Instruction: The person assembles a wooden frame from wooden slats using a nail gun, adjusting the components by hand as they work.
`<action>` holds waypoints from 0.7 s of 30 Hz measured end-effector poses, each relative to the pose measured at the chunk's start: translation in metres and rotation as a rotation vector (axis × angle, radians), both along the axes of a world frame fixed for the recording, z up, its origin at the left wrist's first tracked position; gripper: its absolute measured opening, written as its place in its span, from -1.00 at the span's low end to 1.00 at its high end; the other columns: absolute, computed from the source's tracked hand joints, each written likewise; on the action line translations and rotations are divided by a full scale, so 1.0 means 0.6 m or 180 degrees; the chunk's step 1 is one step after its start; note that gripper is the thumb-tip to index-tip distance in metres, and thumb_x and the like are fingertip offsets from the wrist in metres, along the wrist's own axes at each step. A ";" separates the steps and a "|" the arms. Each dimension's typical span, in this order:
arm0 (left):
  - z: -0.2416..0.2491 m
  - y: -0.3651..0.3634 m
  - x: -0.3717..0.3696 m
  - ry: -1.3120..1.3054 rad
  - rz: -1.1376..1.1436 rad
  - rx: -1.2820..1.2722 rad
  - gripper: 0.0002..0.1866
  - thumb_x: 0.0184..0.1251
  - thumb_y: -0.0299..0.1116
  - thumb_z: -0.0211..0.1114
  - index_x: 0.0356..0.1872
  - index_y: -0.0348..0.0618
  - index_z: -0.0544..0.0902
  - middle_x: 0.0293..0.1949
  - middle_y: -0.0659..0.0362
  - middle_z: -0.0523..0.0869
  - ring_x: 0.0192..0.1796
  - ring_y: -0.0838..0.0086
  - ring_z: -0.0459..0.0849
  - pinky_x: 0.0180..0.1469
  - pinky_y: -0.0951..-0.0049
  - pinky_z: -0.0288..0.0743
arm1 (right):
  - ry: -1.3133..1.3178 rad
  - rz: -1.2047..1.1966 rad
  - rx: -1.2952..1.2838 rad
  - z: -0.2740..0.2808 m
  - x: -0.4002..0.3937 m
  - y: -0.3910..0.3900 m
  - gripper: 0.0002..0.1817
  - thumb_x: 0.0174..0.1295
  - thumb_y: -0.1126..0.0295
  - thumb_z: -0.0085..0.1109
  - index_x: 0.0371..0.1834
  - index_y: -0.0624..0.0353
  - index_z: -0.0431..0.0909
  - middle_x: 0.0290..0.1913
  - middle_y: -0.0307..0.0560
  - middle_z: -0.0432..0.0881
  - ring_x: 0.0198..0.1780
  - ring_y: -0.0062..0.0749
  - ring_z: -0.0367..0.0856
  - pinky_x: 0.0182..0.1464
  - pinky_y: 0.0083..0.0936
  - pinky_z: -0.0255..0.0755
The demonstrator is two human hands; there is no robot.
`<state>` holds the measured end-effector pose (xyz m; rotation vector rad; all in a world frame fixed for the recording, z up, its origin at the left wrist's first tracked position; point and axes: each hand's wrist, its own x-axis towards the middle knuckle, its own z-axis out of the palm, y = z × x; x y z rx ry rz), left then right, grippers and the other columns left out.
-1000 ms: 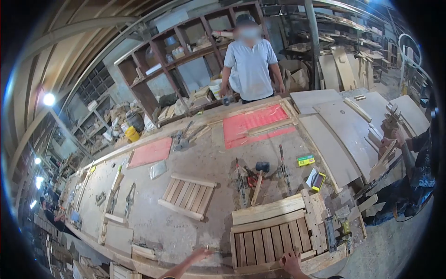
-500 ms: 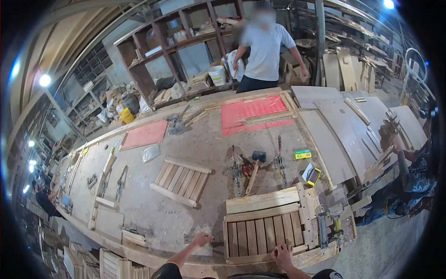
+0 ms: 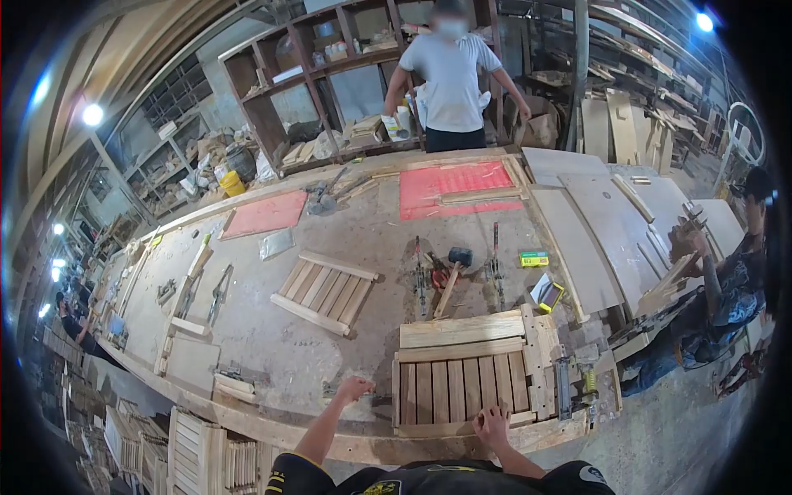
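Observation:
A slatted wooden panel (image 3: 462, 388) lies at the table's near edge, its slats running between two long rails. My right hand (image 3: 492, 426) is on its near rail, fingers curled over the wood. Just left of the panel, my left hand (image 3: 355, 388) is low over the tabletop with its fingers closed; what they hold, if anything, is too small to make out. Along the panel's far side lies a loose-looking board (image 3: 462, 330). A holed wooden block (image 3: 541, 363) stands against its right end, beside a metal clamp (image 3: 564, 388).
Farther back lie a second slatted panel (image 3: 326, 291), a mallet (image 3: 450, 285), two bar clamps (image 3: 418, 276) and a green-yellow box (image 3: 534, 259). One person (image 3: 454, 78) stands across the table; another (image 3: 730, 289) works at the right. Stacked slatted panels (image 3: 194, 450) stand below the left edge.
My view has tilted down slightly, so the table sits higher in it. The person across the table has shifted left in view. Both my hands keep nearly the same places beside the panel.

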<state>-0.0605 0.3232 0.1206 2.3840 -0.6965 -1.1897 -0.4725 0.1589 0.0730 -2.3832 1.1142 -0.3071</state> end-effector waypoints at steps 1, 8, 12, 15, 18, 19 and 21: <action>-0.001 -0.001 0.002 0.0041 -0.0062 -0.0022 -0.58 0.14 0.07 0.24 -0.45 -0.12 0.73 -0.61 0.15 0.63 -0.62 0.43 0.58 -0.50 0.37 0.49 | 0.0021 0.0028 -0.0001 -0.002 0.000 0.000 -0.76 0.04 0.13 0.18 -0.32 0.00 0.54 -0.20 -0.04 0.49 -0.02 -0.07 0.46 0.13 0.14 0.14; -0.025 -0.004 0.010 0.0060 0.0007 0.0017 -0.63 0.09 0.03 0.27 -0.52 -0.08 0.74 -0.65 0.16 0.62 -0.64 0.42 0.55 -0.52 0.37 0.46 | 0.0132 0.0010 -0.0247 0.002 0.003 0.000 -0.77 0.07 0.13 0.15 -0.34 0.02 0.55 -0.22 -0.01 0.50 -0.04 -0.04 0.45 0.12 0.07 0.16; -0.045 0.003 0.014 -0.0111 -0.0130 -0.0018 -0.62 0.07 0.07 0.24 -0.51 -0.04 0.75 -0.62 0.16 0.66 -0.62 0.39 0.59 -0.50 0.36 0.48 | 0.0031 -0.0090 -0.0020 0.005 0.007 0.002 -0.77 0.07 0.14 0.14 -0.38 0.04 0.56 -0.24 -0.02 0.51 -0.07 -0.01 0.47 0.13 0.05 0.17; -0.034 0.004 0.004 -0.0311 -0.0283 -0.0042 -0.57 0.05 0.12 0.20 -0.51 -0.03 0.75 -0.61 0.13 0.67 -0.58 0.37 0.62 -0.44 0.33 0.51 | -0.0085 -0.0136 -0.0144 0.004 0.004 0.003 -0.78 0.06 0.14 0.16 -0.39 0.04 0.56 -0.23 -0.04 0.53 -0.06 -0.04 0.48 0.12 0.06 0.18; -0.017 0.006 -0.002 -0.0467 -0.0408 0.0028 -0.54 0.04 0.16 0.18 -0.51 -0.03 0.75 -0.56 0.09 0.69 -0.48 0.30 0.66 -0.32 0.27 0.52 | -0.0074 -0.0244 0.0090 -0.020 0.008 -0.010 -0.79 0.04 0.15 0.19 -0.42 0.03 0.57 -0.22 -0.05 0.56 -0.04 -0.07 0.50 0.16 0.04 0.15; -0.035 0.010 0.002 -0.0469 -0.0411 0.0001 -0.54 0.04 0.16 0.18 -0.51 -0.03 0.75 -0.56 0.09 0.69 -0.48 0.30 0.66 -0.32 0.27 0.52 | -0.0076 -0.0247 0.0063 -0.019 0.005 -0.013 -0.79 0.04 0.15 0.19 -0.42 0.03 0.57 -0.22 -0.05 0.56 -0.04 -0.07 0.50 0.16 0.04 0.15; -0.065 0.014 0.008 -0.0727 -0.0129 -0.0009 -0.53 0.03 0.19 0.18 -0.48 -0.01 0.76 -0.50 0.06 0.71 -0.35 0.20 0.69 -0.20 0.21 0.51 | -0.0007 -0.0272 0.0217 -0.016 0.011 -0.024 -0.74 0.02 0.10 0.18 -0.40 0.04 0.63 -0.30 -0.09 0.61 -0.16 -0.11 0.58 0.06 -0.04 0.30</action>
